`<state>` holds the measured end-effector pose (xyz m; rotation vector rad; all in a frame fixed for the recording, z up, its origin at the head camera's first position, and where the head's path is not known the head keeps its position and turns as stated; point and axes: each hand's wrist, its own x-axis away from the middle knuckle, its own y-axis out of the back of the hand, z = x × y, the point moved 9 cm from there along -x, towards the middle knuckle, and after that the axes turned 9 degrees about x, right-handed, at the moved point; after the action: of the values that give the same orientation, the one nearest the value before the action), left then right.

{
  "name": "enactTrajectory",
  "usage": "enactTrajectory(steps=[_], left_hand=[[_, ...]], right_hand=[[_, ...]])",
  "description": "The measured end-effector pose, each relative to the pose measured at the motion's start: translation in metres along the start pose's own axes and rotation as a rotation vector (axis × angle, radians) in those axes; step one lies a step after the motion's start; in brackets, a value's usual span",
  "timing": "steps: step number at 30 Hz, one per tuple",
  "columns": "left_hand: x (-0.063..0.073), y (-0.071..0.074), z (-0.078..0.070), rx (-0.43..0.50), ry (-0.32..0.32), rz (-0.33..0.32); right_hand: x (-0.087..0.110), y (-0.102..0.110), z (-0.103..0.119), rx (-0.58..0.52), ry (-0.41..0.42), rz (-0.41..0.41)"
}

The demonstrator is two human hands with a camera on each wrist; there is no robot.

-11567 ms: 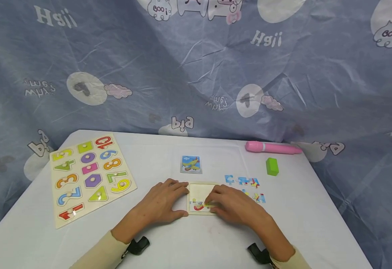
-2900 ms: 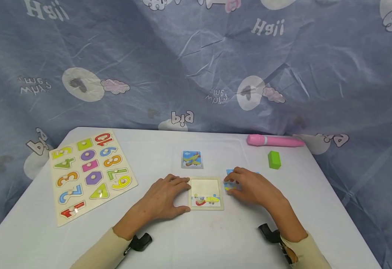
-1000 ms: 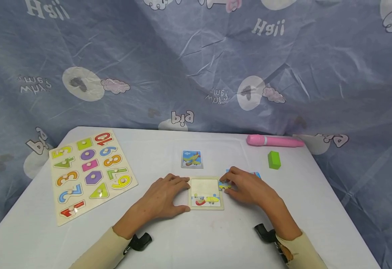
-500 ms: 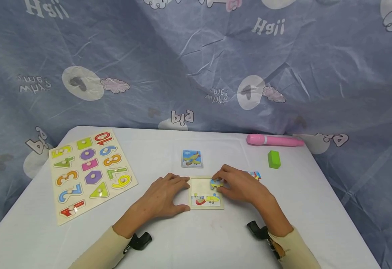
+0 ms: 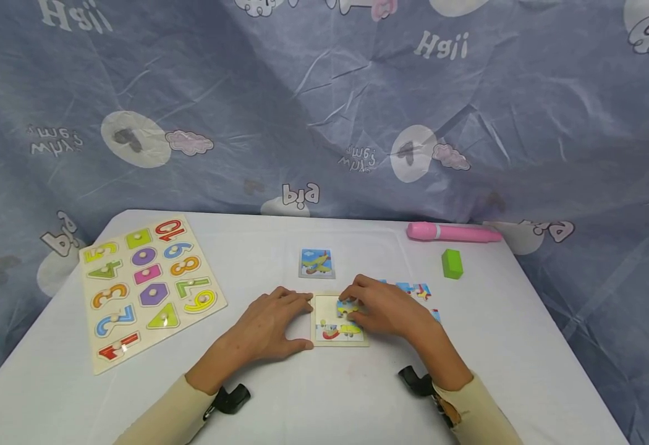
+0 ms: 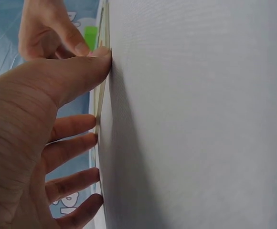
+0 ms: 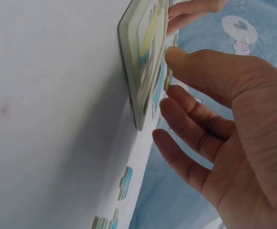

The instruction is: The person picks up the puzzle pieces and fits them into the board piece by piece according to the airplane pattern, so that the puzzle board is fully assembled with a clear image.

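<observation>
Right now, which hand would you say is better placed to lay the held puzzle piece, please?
Probably the right hand: it pinches the puzzle piece over the frame, while the left hand only touches the frame's left edge.

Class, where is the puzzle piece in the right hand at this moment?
In the head view, the right hand pinches the puzzle piece over the right part of the tray, just beyond the pieces along its near edge.
</observation>
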<state>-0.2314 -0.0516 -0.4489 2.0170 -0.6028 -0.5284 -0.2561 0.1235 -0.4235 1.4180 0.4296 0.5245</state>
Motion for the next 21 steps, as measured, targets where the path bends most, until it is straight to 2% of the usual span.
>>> enactTrajectory(steps=[13,21], left_hand=[[0.001,0.0,0.0,0.008,-0.005,0.0],[0.001,0.001,-0.001,0.002,-0.015,-0.006]], right_hand=[[-0.008,-0.007,0.014,-0.035,0.036,0.035],[-0.01,-0.01,0.022,-0.024,0.08,0.019]])
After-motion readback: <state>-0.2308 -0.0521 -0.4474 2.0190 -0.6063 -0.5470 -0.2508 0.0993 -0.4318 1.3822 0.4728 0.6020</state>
